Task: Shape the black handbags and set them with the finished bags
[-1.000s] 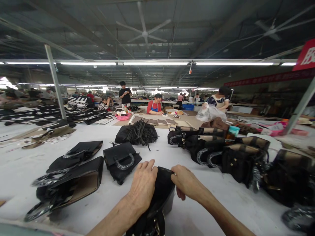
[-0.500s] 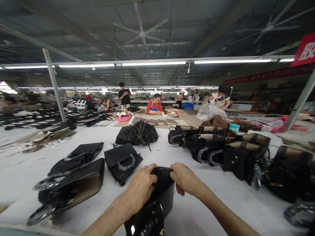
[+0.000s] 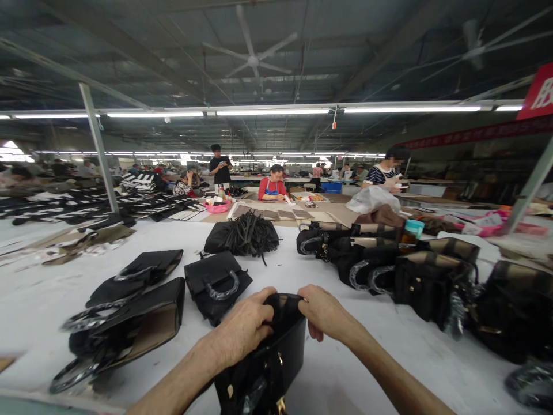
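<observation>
I've left hand [image 3: 244, 325] and right hand [image 3: 324, 313] gripping black bag [image 3: 290, 349] by its rim, other bags [image 3: 417, 285] either side.

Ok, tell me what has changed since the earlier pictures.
The black bag has tipped up, so its front and gold hardware show more. The left hand has shifted slightly left. The co-worker in stripes no longer has an arm over the plastic bag. The right hand keeps its grip; the bags on the right stayed put.
</observation>
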Demonstrator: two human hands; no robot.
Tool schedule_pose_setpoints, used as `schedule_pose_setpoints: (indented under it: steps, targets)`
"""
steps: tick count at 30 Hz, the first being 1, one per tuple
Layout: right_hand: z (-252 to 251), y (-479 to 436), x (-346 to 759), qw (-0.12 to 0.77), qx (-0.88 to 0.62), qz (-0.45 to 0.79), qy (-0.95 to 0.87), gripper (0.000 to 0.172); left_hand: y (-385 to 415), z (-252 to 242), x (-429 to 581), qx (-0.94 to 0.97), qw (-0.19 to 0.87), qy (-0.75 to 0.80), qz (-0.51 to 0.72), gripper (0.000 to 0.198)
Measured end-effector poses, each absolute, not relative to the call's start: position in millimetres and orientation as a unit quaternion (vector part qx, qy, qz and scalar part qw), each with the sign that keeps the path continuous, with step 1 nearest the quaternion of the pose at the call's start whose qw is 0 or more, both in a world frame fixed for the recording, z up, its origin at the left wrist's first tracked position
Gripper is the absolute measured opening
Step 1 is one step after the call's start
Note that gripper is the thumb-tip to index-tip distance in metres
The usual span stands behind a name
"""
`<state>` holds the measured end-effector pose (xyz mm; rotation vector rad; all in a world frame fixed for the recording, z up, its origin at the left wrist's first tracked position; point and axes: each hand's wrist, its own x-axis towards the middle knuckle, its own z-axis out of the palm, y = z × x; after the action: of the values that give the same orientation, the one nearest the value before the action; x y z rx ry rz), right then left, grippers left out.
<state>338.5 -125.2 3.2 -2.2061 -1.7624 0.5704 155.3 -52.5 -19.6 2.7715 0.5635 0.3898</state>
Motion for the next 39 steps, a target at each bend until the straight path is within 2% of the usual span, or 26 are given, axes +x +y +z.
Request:
schedule_pose_setpoints:
  steps: [9,13,16,23,30,36,39]
  targets:
    - [4,-124,339,0.129,-0.761,0.196,-0.604,0.024,-61,-13,155,0.955,0.175,0.192,0.144,0.012]
    - [7,-126,336,0.123,-0.765,0.194,-0.602,0.024,-49,-22,162,0.933,0.179,0.244,0.194,0.01]
    - [10,-129,334,0.112,-0.761,0.191,-0.609,0.025,-39,-28,166,0.913,0.168,0.296,0.226,0.017]
    - [12,-127,326,0.041,-0.801,-0.002,-0.598,0.017,-35,-37,168,0.915,0.143,0.297,0.234,0.021]
    - [6,-121,329,0.028,-0.806,-0.022,-0.591,0.014,-40,-34,168,0.92,0.129,0.305,0.21,0.02]
    - [12,-120,328,0.055,-0.703,-0.018,-0.709,0.026,-42,-33,170,0.915,0.141,0.327,0.19,0.017]
    - [12,-110,328,0.025,-0.684,-0.02,-0.728,0.023,-41,-32,168,0.911,0.156,0.327,0.194,0.015]
